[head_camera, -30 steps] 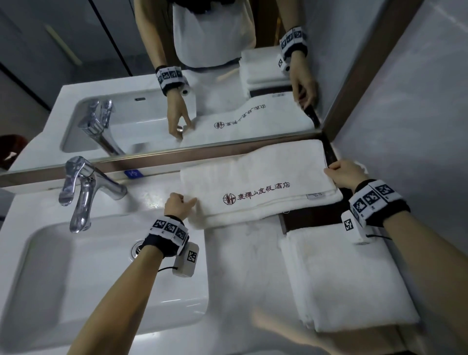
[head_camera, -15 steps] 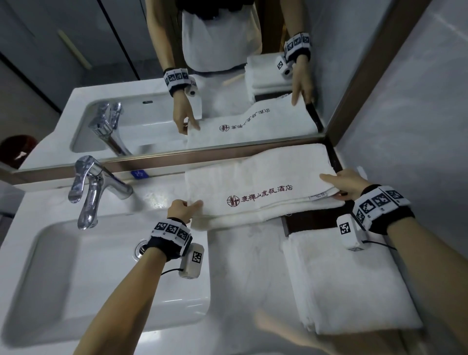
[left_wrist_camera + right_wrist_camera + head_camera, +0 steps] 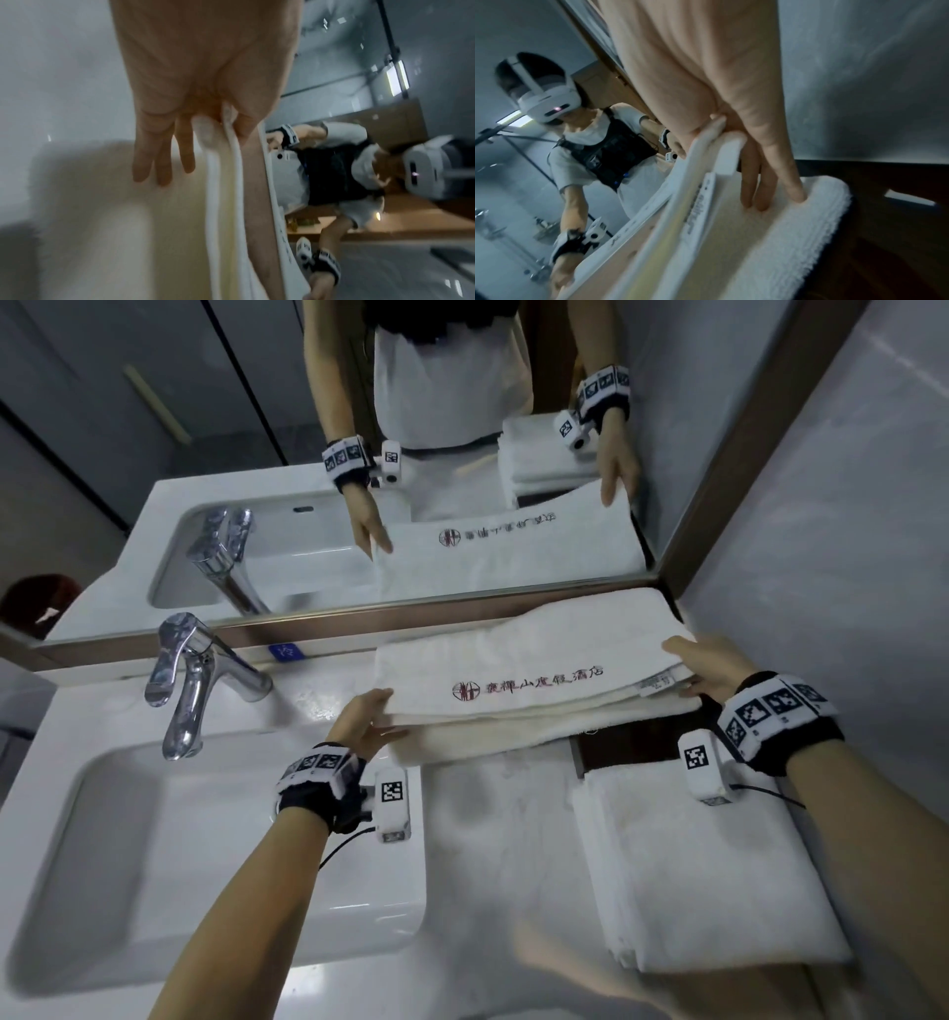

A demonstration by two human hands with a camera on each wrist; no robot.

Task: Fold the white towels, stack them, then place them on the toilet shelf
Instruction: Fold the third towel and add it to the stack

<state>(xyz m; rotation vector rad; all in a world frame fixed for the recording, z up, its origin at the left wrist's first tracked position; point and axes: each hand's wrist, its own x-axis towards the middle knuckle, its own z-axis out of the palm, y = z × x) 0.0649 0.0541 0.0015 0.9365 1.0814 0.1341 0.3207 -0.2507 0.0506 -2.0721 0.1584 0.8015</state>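
Note:
A long white towel with red embroidered lettering lies folded lengthwise on the counter along the mirror. My left hand pinches the upper layers at its left end, thumb on top and fingers underneath. My right hand pinches the right end the same way, near a small label, with its fingers pressed on the lower layer. The towel's edges show as thin stacked layers. A second white towel, folded into a rectangle, lies at the front right.
The sink basin and chrome faucet are to the left. The mirror runs behind the towel and a grey wall closes the right side. A dark wooden surface shows between the two towels.
Both hands have slid their fingers under the upper layers at the towel's ends, thumbs now on top. The ends have lifted slightly and the near edge has come toward me.

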